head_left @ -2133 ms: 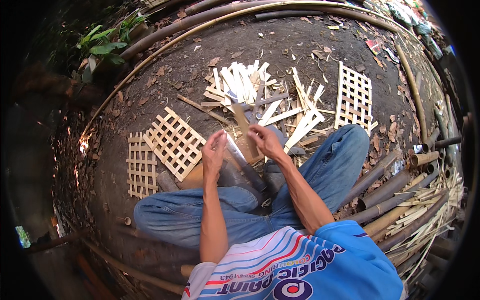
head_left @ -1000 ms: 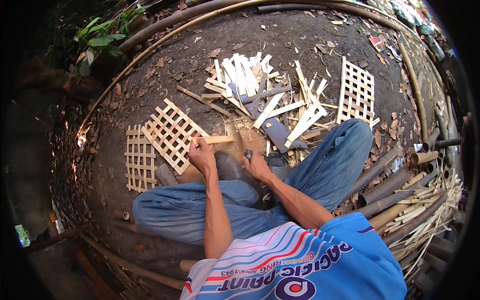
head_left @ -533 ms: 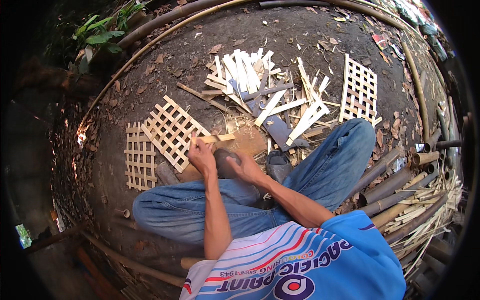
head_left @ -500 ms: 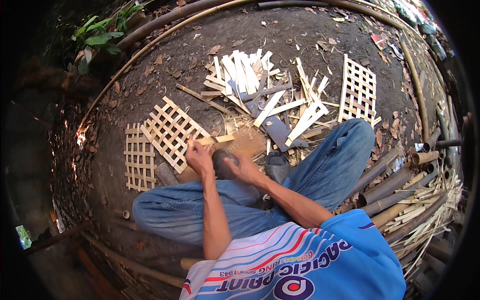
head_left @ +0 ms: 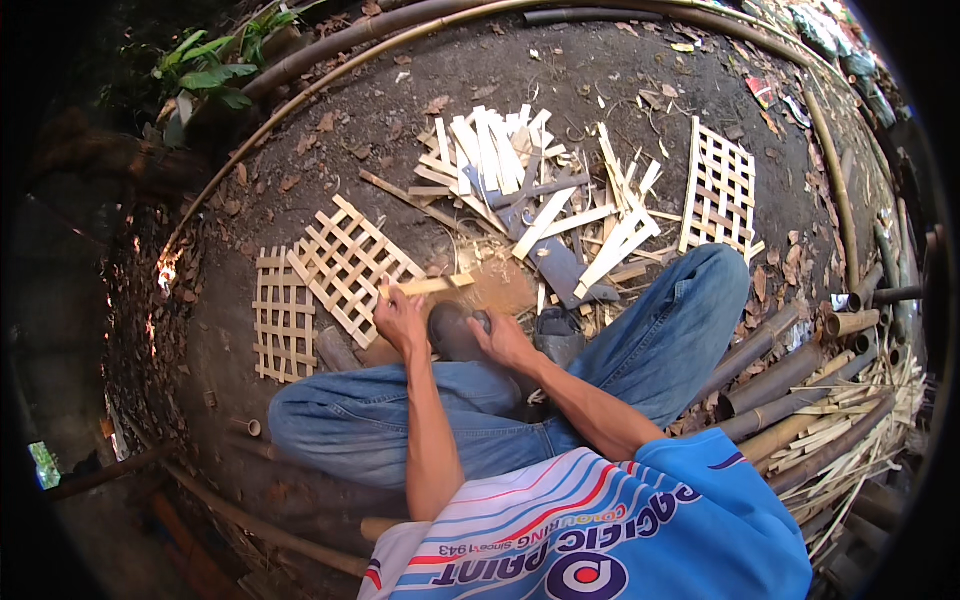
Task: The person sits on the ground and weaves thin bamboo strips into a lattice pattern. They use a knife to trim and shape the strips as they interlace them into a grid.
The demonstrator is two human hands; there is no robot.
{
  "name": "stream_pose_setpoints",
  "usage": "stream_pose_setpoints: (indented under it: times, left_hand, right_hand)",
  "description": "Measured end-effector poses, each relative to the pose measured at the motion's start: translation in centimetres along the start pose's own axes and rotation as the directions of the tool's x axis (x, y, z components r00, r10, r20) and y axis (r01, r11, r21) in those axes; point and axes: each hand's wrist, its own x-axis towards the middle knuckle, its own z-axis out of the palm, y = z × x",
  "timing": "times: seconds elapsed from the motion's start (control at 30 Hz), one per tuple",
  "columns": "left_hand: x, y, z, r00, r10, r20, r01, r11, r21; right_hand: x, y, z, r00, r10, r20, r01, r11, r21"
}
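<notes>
Landmark: the tilted bamboo lattice panel (head_left: pixel 350 268) lying flat on the dark earth; all places below are given from it.
Left hand (head_left: pixel 400 320): just off the panel's lower right corner, fingers closed around the near end of a short bamboo strip (head_left: pixel 428 286).
Bamboo strip: pale, flat, roughly level; it runs rightward from the left hand and away from the panel, its far end over a tan block (head_left: pixel 500 292).
Right hand (head_left: pixel 503 340): further right of the panel than the left hand, resting on a dark rounded object (head_left: pixel 455 332). Whether the fingers grip it or only lie on it cannot be told.
Dark rounded object: between the two hands, right of the panel's lower corner; its kind cannot be made out.
Second lattice panel (head_left: pixel 282 315): squarer, lying flat, its upper right corner tucked under the landmark panel's lower left edge.
Third lattice panel (head_left: pixel 718 195): well apart to the right, beyond the scrap pile, lying flat on the ground above the person's raised knee.
Scrap pile (head_left: pixel 535 185): loose pale bamboo slats and offcuts, crossing one another, up and to the right of the landmark panel.
Bamboo poles (head_left: pixel 790 385): thick cut lengths stacked far to the right, open ends showing.
Person: seated on the ground in blue jeans (head_left: pixel 400 425) and a blue and white shirt, legs spread below and to the right of the panel.
</notes>
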Motion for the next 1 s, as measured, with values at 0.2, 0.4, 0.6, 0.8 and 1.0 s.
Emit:
stream_pose_setpoints:
  times: [0.2, 0.4, 0.6, 0.8, 1.0]
  left_hand:
    - [0.0, -1.0, 0.2, 0.998, 0.066, -0.018, -0.066, 0.997, -0.036]
    - [-0.2, 0.0, 1.1, 0.998, 0.046, -0.036, -0.045, 0.999, 0.006]
    - [-0.2, -0.7, 0.7, 0.999, 0.004, -0.048, -0.009, 0.994, -0.105]
    - [0.4, 0.3, 1.1, 0.989, 0.15, 0.006, -0.147, 0.957, 0.25]
    - [0.7, -2.0, 2.5, 0.918, 0.396, 0.001, -0.393, 0.912, 0.119]
  right_hand:
    - [-1.8, -0.7, 0.0, 0.986, -0.161, -0.03, 0.159, 0.985, -0.061]
    - [-0.4, -0.4, -1.8, 0.989, -0.079, 0.127, 0.086, 0.995, -0.054]
    - [1.2, 2.9, -1.1, 0.994, 0.103, 0.034, -0.097, 0.982, -0.165]
    - [0.7, 2.8, 0.2, 0.995, -0.001, -0.096, -0.007, 0.997, -0.078]
    - [0.0, 4.2, -0.2, 0.996, 0.064, -0.055, -0.072, 0.981, -0.179]
